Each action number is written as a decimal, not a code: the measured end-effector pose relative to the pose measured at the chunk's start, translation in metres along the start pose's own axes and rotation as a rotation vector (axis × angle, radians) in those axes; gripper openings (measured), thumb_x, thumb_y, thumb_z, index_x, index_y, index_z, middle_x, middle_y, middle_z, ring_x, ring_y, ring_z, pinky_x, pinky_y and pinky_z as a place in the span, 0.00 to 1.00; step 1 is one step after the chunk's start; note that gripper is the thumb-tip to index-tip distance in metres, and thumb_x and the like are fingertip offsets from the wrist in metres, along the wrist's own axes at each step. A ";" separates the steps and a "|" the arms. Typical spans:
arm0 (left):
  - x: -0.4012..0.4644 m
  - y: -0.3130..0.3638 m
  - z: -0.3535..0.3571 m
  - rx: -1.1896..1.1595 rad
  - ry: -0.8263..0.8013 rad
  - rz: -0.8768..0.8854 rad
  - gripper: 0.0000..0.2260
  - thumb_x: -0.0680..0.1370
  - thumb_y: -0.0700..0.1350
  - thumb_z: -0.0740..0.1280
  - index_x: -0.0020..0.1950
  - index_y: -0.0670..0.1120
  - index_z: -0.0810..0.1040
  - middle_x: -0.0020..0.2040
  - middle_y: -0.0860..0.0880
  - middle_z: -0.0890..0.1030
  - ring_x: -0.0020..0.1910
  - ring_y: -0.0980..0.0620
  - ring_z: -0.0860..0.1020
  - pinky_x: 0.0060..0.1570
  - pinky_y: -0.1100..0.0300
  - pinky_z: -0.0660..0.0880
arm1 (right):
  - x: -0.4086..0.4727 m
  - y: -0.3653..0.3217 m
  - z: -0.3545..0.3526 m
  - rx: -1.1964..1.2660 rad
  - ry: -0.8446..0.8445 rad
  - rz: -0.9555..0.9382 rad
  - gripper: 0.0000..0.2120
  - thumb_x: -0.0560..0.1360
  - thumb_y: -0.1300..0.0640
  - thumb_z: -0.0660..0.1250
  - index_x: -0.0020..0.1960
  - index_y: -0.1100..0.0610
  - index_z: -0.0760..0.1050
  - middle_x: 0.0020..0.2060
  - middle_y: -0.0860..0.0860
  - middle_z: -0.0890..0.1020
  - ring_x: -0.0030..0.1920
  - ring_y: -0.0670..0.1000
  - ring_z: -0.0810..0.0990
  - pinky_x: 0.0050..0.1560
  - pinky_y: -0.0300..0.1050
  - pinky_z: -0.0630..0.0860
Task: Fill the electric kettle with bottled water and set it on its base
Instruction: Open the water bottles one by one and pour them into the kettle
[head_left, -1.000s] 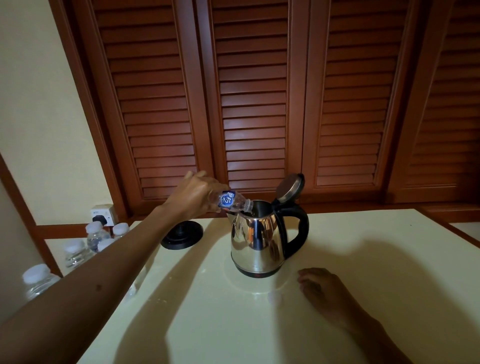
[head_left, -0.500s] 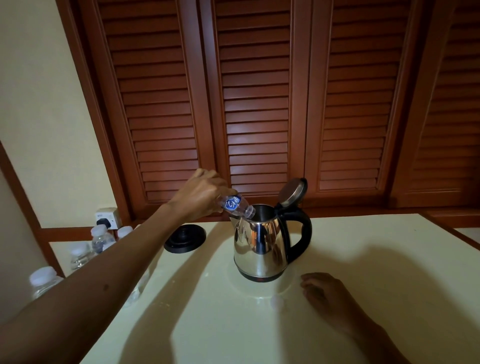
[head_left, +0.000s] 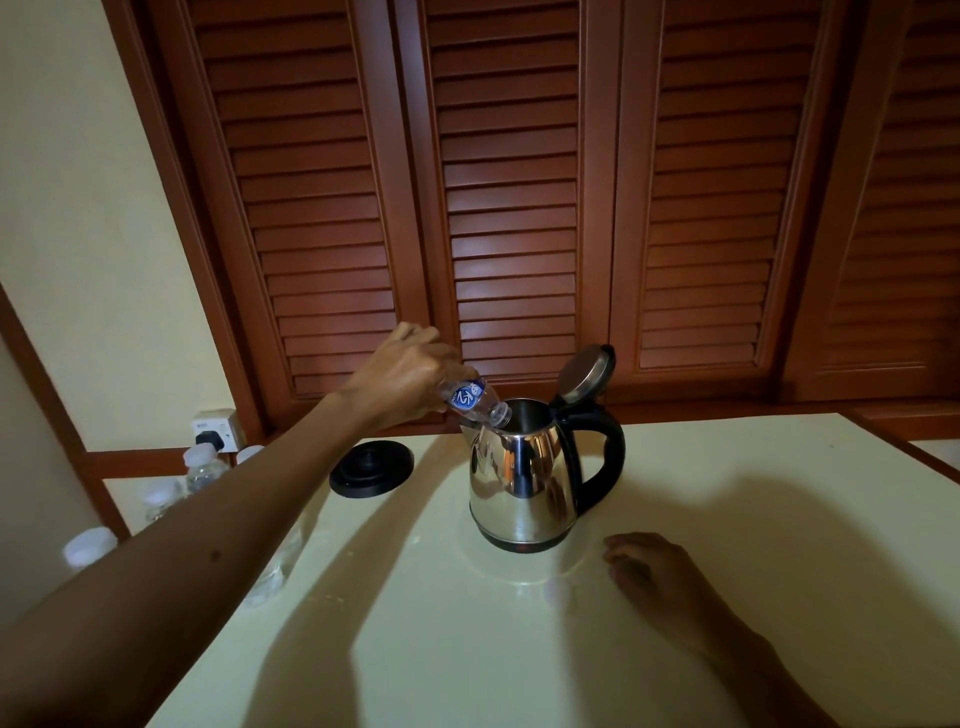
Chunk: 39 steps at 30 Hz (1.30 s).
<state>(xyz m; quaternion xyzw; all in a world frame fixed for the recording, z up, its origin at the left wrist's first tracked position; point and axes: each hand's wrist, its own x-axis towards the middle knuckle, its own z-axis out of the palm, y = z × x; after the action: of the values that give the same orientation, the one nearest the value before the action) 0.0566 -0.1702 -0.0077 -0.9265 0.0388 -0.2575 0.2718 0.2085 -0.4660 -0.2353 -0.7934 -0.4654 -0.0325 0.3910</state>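
- Presently, the left hand (head_left: 410, 374) grips a small water bottle (head_left: 475, 401) by its body, fingers curled round it, the arm reaching across from the table's left edge.
- Bottle is tilted neck-down to the right; its open mouth sits at the rim of the kettle (head_left: 524, 478), over the spout side. Blue label faces the camera. No stream of water can be made out.
- Kettle, stainless steel with a black handle (head_left: 605, 467) on its right, stands upright directly on the table (head_left: 727, 571), toward the far edge, near the middle of its width.
- Lid (head_left: 584, 371) is hinged open, standing up behind the kettle's opening above the handle.
- Base (head_left: 371, 467), a black round disc, lies on the table near the far-left corner, just left of the kettle and apart from it; the kettle is not on it.
- Right hand (head_left: 654, 571) rests palm down on the table, in front and to the right of the kettle, near it but not touching; fingers loosely curled, holding nothing.
- Capped bottles (head_left: 202, 465) stand on a lower surface beyond the table's left edge, partly hidden by the left forearm.
- Wall socket (head_left: 215, 423) with a black plug sits on the wall behind those bottles.
- Louvred wooden doors (head_left: 511, 208) fill the wall beyond the far edge.
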 end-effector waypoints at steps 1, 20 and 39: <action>-0.001 0.002 0.001 -0.019 -0.017 -0.030 0.25 0.68 0.50 0.79 0.64 0.49 0.79 0.57 0.46 0.83 0.55 0.44 0.77 0.51 0.51 0.67 | 0.000 0.000 0.000 0.001 -0.003 0.005 0.10 0.72 0.53 0.64 0.48 0.51 0.82 0.50 0.39 0.79 0.55 0.44 0.78 0.57 0.47 0.76; -0.104 0.133 0.043 -1.553 0.089 -1.161 0.23 0.68 0.41 0.79 0.59 0.50 0.74 0.48 0.50 0.85 0.44 0.52 0.84 0.40 0.59 0.80 | -0.009 -0.047 0.003 0.119 -0.105 0.094 0.10 0.75 0.57 0.67 0.53 0.44 0.78 0.44 0.41 0.80 0.44 0.38 0.78 0.46 0.28 0.70; -0.142 0.165 0.048 -1.947 0.217 -1.141 0.23 0.70 0.30 0.74 0.62 0.45 0.76 0.52 0.41 0.85 0.53 0.44 0.83 0.56 0.49 0.79 | 0.059 -0.187 -0.005 0.206 -0.118 -0.113 0.14 0.75 0.56 0.68 0.61 0.54 0.76 0.47 0.38 0.77 0.47 0.33 0.76 0.46 0.26 0.71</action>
<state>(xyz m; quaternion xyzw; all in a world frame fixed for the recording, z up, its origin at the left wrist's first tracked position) -0.0311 -0.2574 -0.1932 -0.5992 -0.1820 -0.2831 -0.7264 0.1003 -0.3785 -0.0974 -0.7223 -0.5324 0.0403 0.4397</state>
